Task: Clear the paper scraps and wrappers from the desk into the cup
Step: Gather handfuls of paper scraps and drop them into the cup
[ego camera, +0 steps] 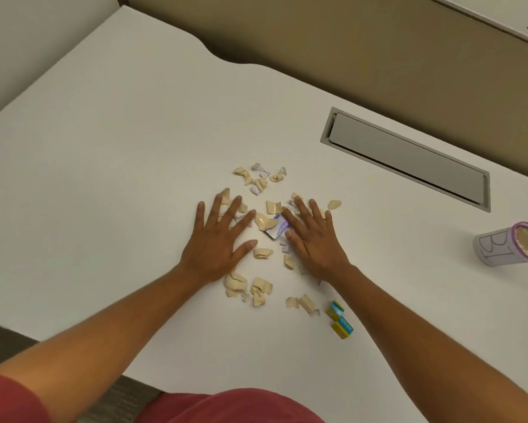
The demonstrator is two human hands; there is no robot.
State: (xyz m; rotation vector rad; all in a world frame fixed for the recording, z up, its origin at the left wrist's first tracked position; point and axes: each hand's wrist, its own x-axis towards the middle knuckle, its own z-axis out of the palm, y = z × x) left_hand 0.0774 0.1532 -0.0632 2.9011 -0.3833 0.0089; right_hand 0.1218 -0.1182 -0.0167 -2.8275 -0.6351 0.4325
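Observation:
Several beige and pale purple paper scraps (260, 289) lie scattered in the middle of the white desk (119, 154). A small blue and white wrapper (277, 229) sits between my hands. My left hand (218, 244) lies flat on the desk, fingers spread over some scraps. My right hand (313, 236) also lies flat with straight fingers, touching the wrapper's right side. Two small yellow and blue boxes (339, 319) sit near my right forearm. The paper cup (511, 247) lies on its side at the right, purple rim toward me, scraps inside.
A grey cable hatch (409, 158) is set into the desk behind the scraps. A tan partition wall (363, 41) runs along the desk's far edge. The desk's front edge is just above my red shirt (226, 404).

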